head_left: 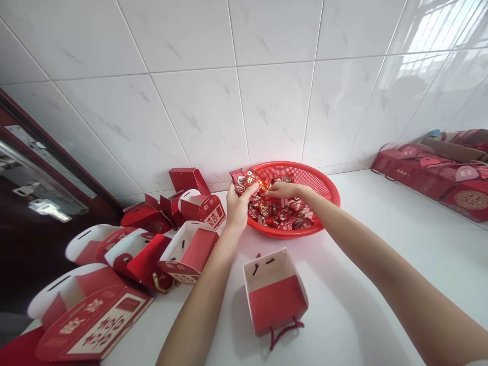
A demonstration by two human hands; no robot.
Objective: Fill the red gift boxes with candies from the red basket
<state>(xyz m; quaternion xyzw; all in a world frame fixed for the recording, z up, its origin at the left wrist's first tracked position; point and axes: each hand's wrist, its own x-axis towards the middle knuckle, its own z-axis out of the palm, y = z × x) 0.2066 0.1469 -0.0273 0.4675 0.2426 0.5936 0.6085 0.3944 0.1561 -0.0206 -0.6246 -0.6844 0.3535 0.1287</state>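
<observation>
A red plastic basket (pixel 331 197) holds many small red-wrapped packets (pixel 285 218). At its left rim my left hand (pixel 239 203) is closed round several red packets (pixel 244 179). My right hand (pixel 282 191) reaches over the basket, its fingers pinched on a shiny red packet beside the left hand. In front of the basket, between my forearms, an open red box (pixel 277 300) with a white inside and a red cord handle stands on the white table.
Several open red boxes (pixel 190 249) crowd the left side of the table. Closed red boxes (pixel 427 173) stand in a row at the far right, against the tiled wall (pixel 274 107). A dark door (pixel 23 244) with keys in it is at the left.
</observation>
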